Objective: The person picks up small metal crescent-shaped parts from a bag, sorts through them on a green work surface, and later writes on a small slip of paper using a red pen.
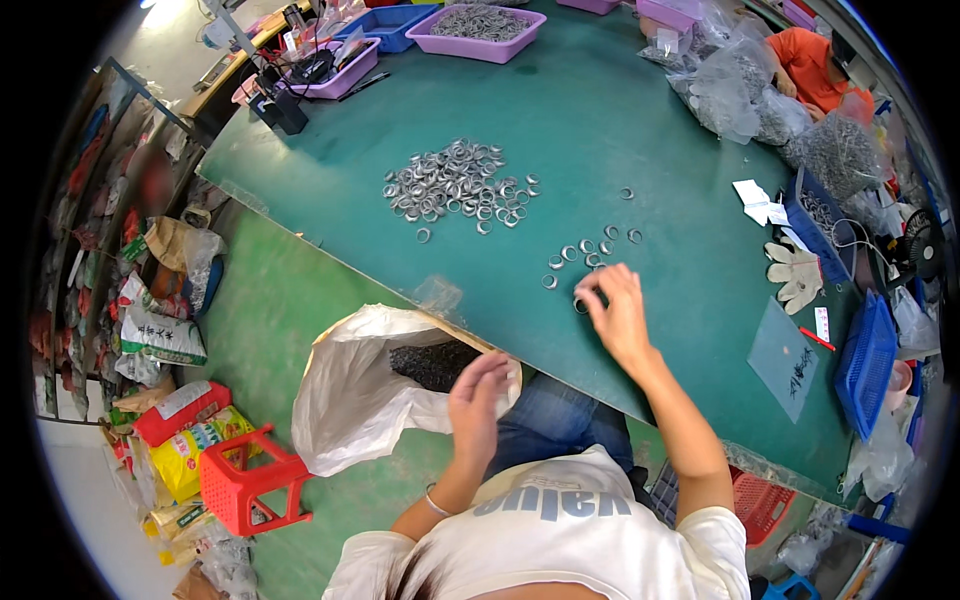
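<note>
My right hand (618, 312) is over the green table (340, 190), fingers bent and fingertips closed on a small grey metal ring (580, 306). Just beyond it lie several loose rings (569, 253), scattered flat on the tabletop. A larger heap of the same rings (455, 180) rests further off to the left. My left hand (477, 398) is raised at the mouth of a white woven sack (345, 385), smeared by motion. Whether it holds anything is not visible. Dark small pieces (432, 366) lie inside the sack, which hangs open beside the table edge.
A purple tray of metal parts (478, 32) stands at the far edge. To the right are a work glove (795, 272), a blue basket (862, 365) and bags of parts (725, 100). A person in orange (808, 68) sits far right. A red stool (255, 482) stands left.
</note>
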### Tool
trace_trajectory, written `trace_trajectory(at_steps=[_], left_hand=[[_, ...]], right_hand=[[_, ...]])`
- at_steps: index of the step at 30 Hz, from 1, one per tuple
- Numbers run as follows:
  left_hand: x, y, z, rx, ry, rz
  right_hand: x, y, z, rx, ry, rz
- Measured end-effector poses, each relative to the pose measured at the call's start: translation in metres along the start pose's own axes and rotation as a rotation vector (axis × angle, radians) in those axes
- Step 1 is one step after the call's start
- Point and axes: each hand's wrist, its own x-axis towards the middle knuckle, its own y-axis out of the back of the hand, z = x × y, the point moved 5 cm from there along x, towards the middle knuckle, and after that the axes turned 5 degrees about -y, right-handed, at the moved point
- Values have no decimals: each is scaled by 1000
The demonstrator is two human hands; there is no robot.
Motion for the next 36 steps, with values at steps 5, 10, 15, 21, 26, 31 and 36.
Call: trace_trajectory(at_steps=[5,10,15,21,26,31,36], left_hand=[[3,-48,-21,-516,463,-172],[1,-35,-43,-546,523,-313],[-2,-36,-36,-451,510,-144],[-2,-43,-34,-411,495,-196],[1,-67,-21,-455,516,-122],[6,-37,-37,-540,422,-198],[3,16,-9,-252,100,60]], right_hand=[[-50,-5,-59,203,307,-390],[-18,14,-13,75,27,-66],[-3,-10,18,-332,186,-99],[-9,-1,32,-23,6,-65],[-35,12,-23,246,-2,-38],[-36,9,-33,308,38,-168],[-10,5,30,-290,-134,24]])
